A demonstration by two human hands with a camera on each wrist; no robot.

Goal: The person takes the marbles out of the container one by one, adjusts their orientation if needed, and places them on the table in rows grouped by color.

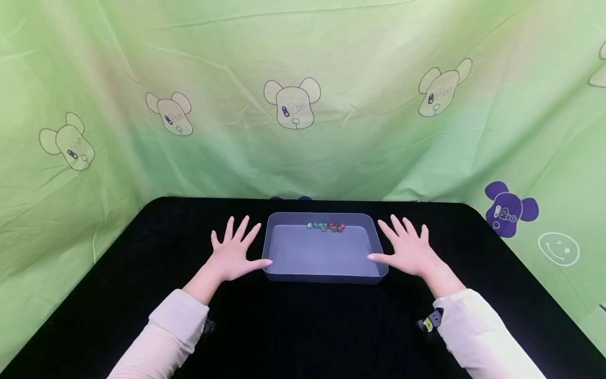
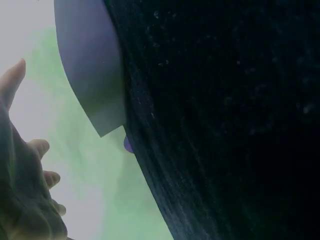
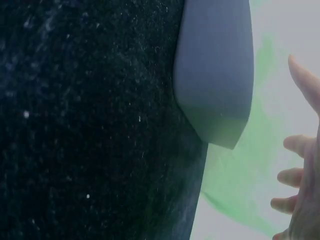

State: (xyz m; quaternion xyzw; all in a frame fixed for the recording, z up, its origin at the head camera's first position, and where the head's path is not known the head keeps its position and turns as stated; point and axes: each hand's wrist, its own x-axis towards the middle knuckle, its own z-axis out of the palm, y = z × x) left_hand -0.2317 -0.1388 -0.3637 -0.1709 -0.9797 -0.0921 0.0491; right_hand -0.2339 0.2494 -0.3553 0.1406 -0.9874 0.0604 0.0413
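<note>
A shallow blue-grey tray [image 1: 326, 271] lies on the black table in the head view. Along its far inner side sits a short row of small shiny pieces, green ones [image 1: 317, 226] on the left and red ones [image 1: 336, 227] on the right. My left hand [image 1: 231, 257] is spread wide at the tray's left side, its thumb tip overlapping the rim. At the right side my right hand [image 1: 408, 249] mirrors it, fingers splayed and thumb over the rim. Neither hand grips anything. Both wrist views show the tray's outer wall [image 2: 92, 65] beside the spread fingers.
Black cloth [image 1: 303, 326] covers the table, which has rounded far corners. A green curtain [image 1: 227, 158] printed with bear heads hangs behind and at both sides. Small dark devices [image 1: 432, 319] sit at the cuffs of the white sleeves [image 1: 478, 326].
</note>
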